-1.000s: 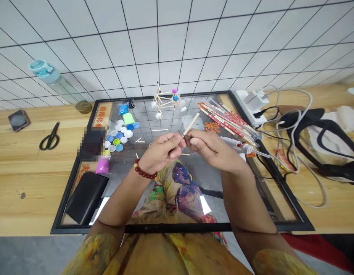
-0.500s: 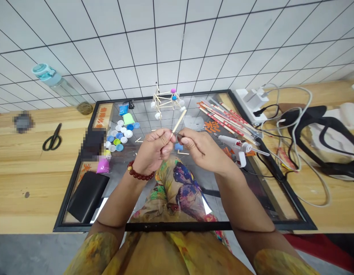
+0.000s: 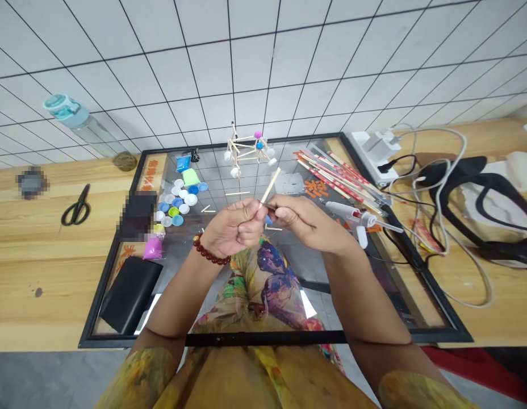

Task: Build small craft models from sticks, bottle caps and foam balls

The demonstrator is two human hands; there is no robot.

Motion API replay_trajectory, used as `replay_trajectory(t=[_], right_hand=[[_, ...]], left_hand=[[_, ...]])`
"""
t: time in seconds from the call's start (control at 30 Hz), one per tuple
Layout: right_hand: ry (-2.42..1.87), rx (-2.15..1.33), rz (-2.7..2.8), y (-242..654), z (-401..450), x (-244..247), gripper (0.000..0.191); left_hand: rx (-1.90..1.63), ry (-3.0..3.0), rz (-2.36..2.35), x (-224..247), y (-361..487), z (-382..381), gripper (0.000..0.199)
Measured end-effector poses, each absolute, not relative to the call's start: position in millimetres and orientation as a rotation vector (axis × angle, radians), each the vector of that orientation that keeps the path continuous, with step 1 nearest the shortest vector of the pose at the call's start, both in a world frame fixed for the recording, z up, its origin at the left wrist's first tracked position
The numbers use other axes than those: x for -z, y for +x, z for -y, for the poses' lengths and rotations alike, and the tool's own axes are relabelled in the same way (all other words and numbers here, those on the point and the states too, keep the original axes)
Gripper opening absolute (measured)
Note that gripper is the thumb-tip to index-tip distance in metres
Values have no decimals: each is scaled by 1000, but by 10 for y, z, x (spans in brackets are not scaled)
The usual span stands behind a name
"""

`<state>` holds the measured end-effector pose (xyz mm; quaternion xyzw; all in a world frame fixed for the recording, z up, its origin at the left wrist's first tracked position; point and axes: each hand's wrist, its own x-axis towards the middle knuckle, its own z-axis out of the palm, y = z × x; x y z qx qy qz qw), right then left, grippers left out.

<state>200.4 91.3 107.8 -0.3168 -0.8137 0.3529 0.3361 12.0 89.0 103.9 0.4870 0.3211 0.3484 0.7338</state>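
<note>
My left hand (image 3: 240,227), with a red bead bracelet (image 3: 210,253) at its wrist, pinches a pale wooden chopstick (image 3: 271,184) that slants up to the right. Closed around a small dark blade (image 3: 270,206), my right hand (image 3: 300,221) keeps its edge against the chopstick near my left fingertips. The blade's handle is hidden in my palm. Behind the hands stands a stick frame (image 3: 246,150) with white, blue and pink joints. Short cut stick pieces (image 3: 208,209) lie on the glass tabletop (image 3: 178,284).
Coloured bottle caps (image 3: 177,201) and clay packs (image 3: 153,248) lie left, near a black case (image 3: 131,292). To the right are wrapped chopsticks (image 3: 335,176), a glue gun (image 3: 352,216) and a power strip (image 3: 369,153) with cables. Scissors (image 3: 76,207) and a bottle (image 3: 91,130) sit far left.
Both hands have shifted slightly, the chopstick a little lower and to the right. The blade still touches it. A stick piece behind my left hand now shows.
</note>
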Motion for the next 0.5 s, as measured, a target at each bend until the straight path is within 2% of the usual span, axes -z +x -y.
replay_trajectory(t=[0.07,0.17,0.27,0.37,0.5], right_hand=[[-907,-877,2132,2001,-900,-1084,45],[-1093,-721,2117,1916,-873,-1021,46],[-1225,-639,2086,1847,-877,-941,43],[-1064,-776,2092,1896,-911,-946,43],[-740,-1028,2106,2047,-916,-1072,42]], left_hand=[[-911,1156,-830,-1002,176,-870,45],[-1303,1577,-1299,-875,297,-829,32],[-1323,1916,-1584,-813,324,-829,22],[-1215,1687,-1320,-891,240,-850,32],[-830,1204,-757,-1030,168,-822,46]])
